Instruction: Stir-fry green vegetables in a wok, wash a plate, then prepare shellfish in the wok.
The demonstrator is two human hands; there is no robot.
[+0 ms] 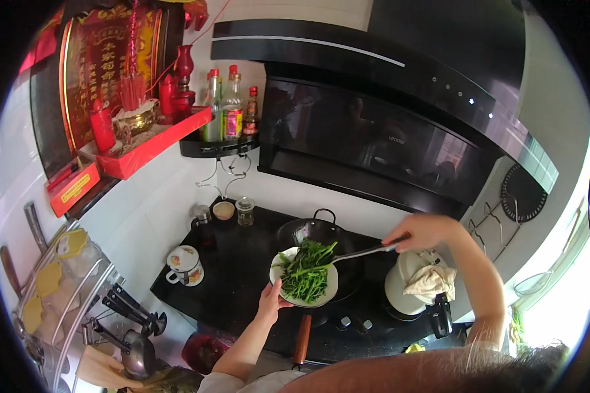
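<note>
My left hand grips the near-left rim of a white plate, tilted over the wok. Cooked leafy green vegetables are heaped on it. In my right hand is the dark handle end of a metal spatula. Its head, mostly hidden by the greens, lies at the plate's upper right edge. Behind and below the plate is a black wok with a loop handle at the far side. A long wooden handle points from the wok towards me.
On the black hob stand a lidded enamel mug, a glass jar and a small bowl. Right of the wok sits a pressure cooker with a cloth on its lid. A range hood overhangs the back. Utensils hang at left.
</note>
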